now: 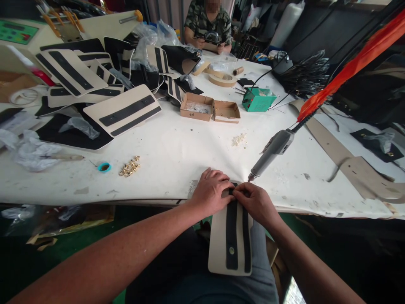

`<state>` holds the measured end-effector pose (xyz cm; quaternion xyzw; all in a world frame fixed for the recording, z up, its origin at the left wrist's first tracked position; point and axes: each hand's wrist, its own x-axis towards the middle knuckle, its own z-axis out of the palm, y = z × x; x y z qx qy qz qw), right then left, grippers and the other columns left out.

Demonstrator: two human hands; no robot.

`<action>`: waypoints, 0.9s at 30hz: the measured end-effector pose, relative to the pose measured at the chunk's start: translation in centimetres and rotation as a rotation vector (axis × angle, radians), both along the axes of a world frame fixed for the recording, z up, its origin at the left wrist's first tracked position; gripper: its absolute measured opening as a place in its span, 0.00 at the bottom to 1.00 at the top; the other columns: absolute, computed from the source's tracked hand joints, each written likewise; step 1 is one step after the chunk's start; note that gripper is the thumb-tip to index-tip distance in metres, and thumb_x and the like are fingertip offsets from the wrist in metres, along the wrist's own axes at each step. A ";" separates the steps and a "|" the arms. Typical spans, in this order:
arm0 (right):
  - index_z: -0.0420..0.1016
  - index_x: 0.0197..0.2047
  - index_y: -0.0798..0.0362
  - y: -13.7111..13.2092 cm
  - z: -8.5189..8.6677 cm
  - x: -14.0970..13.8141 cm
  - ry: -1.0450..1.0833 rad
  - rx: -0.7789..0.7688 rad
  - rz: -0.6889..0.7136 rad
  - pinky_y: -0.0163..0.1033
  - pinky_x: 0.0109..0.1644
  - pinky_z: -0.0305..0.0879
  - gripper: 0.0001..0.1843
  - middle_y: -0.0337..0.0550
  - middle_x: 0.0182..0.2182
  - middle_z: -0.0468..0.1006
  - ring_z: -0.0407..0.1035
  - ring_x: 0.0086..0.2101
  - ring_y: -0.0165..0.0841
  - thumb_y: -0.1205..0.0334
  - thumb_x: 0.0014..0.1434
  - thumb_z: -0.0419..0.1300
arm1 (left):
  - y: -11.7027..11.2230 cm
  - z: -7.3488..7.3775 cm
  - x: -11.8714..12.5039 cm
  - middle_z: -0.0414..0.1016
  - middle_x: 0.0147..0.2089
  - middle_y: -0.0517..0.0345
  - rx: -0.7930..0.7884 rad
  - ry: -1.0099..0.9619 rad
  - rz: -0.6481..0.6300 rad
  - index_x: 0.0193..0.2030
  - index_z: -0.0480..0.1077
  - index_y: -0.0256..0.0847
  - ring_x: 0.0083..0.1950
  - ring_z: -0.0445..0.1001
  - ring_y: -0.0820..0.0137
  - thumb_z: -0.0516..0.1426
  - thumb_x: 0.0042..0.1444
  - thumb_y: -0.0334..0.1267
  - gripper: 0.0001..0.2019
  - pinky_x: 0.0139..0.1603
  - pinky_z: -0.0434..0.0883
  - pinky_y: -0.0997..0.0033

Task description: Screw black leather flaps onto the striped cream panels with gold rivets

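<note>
Head view: my left hand [210, 192] is on the far end of a beige panel [218, 240], fingers bent; can't tell if it's gripping or just pressing. My right hand [234, 192] is touching the same end, thumb and fingertips close together at a black strip [232, 223]; whether anything's pinched between them is too small to tell. Panel runs from the table edge back over my lap, round metal fitting [232, 251] on the strip near its near end. Grey electric screwdriver [276, 145] hangs tilted, tip just beyond my right hand. On the white table [177, 147]: pile of gold hardware [129, 167] and blue cap [104, 167] off to the left, scatter of small pale parts [238, 139] ahead, two cardboard boxes [196, 107] side by side farther back, green box [259, 99] right of them, tape roll [222, 80] behind. More striped panels [123, 109] heaped at far left. Co-worker [207, 21] in camouflage sits across, both hands on something dark.
</note>
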<state>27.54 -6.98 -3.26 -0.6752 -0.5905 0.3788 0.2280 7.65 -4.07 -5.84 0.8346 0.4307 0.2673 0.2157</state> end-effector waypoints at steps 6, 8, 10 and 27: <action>0.82 0.37 0.53 -0.1 0.2 -0.2 -0.016 -0.004 0.016 0.34 0.39 0.62 0.20 0.43 0.33 0.79 0.69 0.34 0.31 0.44 0.58 0.62 | 0.0 0.1 0.0 0.81 0.58 0.58 -0.004 -0.005 -0.005 0.51 0.80 0.53 0.68 0.70 0.57 0.67 0.61 0.51 0.13 0.79 0.61 0.35; 0.81 0.37 0.54 -0.1 0.4 -0.3 -0.006 -0.046 -0.013 0.34 0.36 0.60 0.21 0.42 0.31 0.78 0.68 0.32 0.30 0.42 0.57 0.62 | 0.0 0.0 -0.1 0.80 0.58 0.59 -0.001 0.004 0.000 0.51 0.80 0.54 0.68 0.70 0.57 0.67 0.62 0.51 0.13 0.80 0.61 0.34; 0.80 0.37 0.54 0.0 0.5 -0.4 0.018 -0.082 -0.036 0.33 0.34 0.59 0.22 0.40 0.29 0.77 0.67 0.31 0.29 0.42 0.56 0.63 | 0.0 0.0 -0.1 0.80 0.59 0.60 -0.001 0.012 0.006 0.51 0.80 0.54 0.69 0.70 0.58 0.67 0.62 0.51 0.13 0.80 0.61 0.34; 0.82 0.44 0.57 -0.7 1.0 0.6 0.178 -0.058 -0.130 0.31 0.32 0.62 0.30 0.42 0.26 0.75 0.68 0.28 0.28 0.35 0.59 0.65 | 0.1 -0.2 0.1 0.81 0.58 0.60 0.031 0.015 0.022 0.51 0.82 0.55 0.66 0.71 0.58 0.68 0.61 0.50 0.13 0.75 0.66 0.37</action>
